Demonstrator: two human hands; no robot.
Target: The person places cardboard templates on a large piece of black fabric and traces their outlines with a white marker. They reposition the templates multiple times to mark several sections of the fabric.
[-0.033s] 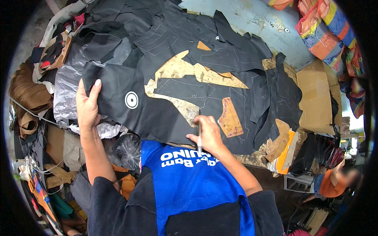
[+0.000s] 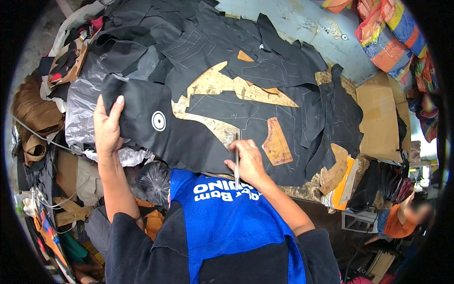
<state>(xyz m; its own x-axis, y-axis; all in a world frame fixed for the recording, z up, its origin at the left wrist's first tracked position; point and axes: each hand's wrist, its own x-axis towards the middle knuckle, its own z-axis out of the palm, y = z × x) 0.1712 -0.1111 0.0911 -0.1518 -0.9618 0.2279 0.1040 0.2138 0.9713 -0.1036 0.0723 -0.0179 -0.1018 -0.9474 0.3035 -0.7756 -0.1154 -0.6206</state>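
Observation:
At the left, my left hand (image 2: pixel 109 128) grips the edge of a black leather-like sheet (image 2: pixel 194 146) that has a white ring mark on it, thumb on top. My right hand (image 2: pixel 248 161) is closed around a slim silver pen-like tool (image 2: pixel 237 168); whether it is a pen or a knife I cannot tell. Its thin tip points away from me, beside the lower end of a gap that bares the scuffed wooden board (image 2: pixel 208 80). To the right of that hand lies a brown pattern template (image 2: pixel 277 144) on black material with pale drawn outlines.
More black sheets (image 2: pixel 156 28) are heaped at the back. A cardboard box (image 2: pixel 378 113) stands at the right, near colourful woven bundles (image 2: pixel 385 38). Clear plastic (image 2: pixel 82 106) and brown rolls (image 2: pixel 35 104) crowd the left. Another person (image 2: pixel 399 220) is at the far right.
The sheet and my left hand are very slightly further right. The tool in my right hand has tilted a little, its near end shifting slightly left.

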